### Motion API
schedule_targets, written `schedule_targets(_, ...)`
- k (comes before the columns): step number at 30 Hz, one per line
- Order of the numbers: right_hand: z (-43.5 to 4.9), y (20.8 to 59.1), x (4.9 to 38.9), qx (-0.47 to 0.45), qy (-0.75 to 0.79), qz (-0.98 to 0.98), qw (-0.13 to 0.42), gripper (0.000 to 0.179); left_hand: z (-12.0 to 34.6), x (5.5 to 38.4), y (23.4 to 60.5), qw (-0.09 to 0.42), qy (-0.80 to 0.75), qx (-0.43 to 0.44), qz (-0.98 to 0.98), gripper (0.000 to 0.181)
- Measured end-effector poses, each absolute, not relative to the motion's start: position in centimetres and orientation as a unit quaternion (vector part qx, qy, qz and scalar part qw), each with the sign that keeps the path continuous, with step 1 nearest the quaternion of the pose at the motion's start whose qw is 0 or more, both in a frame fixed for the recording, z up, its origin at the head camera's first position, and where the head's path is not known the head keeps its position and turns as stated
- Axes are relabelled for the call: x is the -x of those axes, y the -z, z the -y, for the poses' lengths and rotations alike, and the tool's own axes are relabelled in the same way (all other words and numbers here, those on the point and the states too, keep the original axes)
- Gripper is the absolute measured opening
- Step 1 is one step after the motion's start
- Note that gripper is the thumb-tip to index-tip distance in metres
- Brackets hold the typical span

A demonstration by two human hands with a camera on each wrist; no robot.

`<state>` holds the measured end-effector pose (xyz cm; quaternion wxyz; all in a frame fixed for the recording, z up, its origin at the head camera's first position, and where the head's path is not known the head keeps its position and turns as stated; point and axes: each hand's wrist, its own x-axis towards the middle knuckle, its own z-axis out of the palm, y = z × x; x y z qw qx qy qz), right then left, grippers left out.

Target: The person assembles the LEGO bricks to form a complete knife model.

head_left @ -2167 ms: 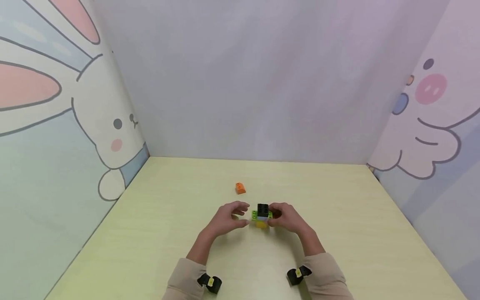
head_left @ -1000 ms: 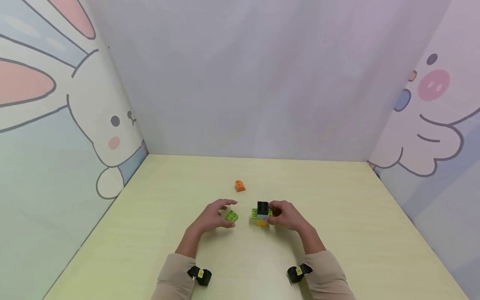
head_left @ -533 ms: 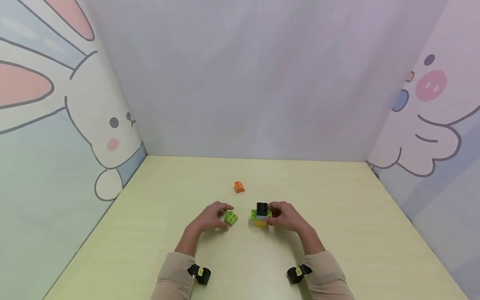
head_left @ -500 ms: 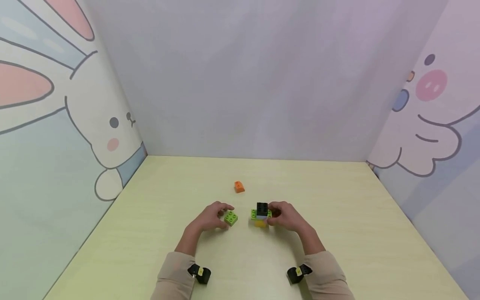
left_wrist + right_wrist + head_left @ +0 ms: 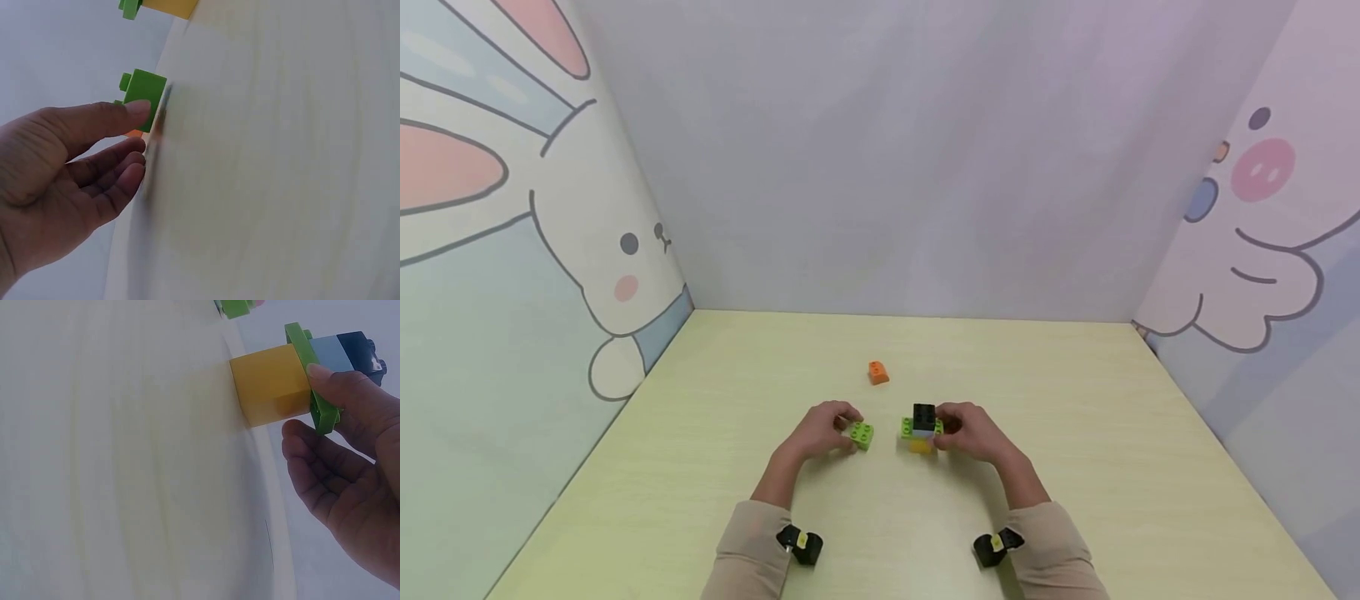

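In the head view my left hand pinches a loose green toy building brick at its left side. The left wrist view has the thumb on the face of this green brick; the index finger is hidden behind it. My right hand holds a small stack of building bricks a little to the right. From the right wrist, the stack reads as a yellow brick at the bottom, a green plate, a light blue brick and a black brick on top. My right thumb presses near the green plate.
An orange sloped brick lies on the pale wooden table, beyond both hands. A grey curtain wall closes the back, and panels with cartoon animals stand at the left and right sides.
My left hand has moved left, away from the stack, and the loose green brick has come into view there. Lately its fingers drew in on the brick, which turned slightly. The right hand stays put.
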<state>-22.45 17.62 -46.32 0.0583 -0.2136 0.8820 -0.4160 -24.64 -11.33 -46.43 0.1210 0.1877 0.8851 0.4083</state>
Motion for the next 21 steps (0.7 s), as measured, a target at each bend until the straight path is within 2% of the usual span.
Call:
schedule_targets(14,-17.5,46.3,22.4,0.215,0.405,-0.887,0.055,0.026,11.1,24.2,45.1,0.1,-0.461,-0.185,-0.862,0.033)
schedule_targets(21,-17.6,46.3,22.5,0.214,0.401,-0.889,0.053,0.027,10.7,24.0,44.8,0.07,-0.464,-0.19,-0.862,0.032)
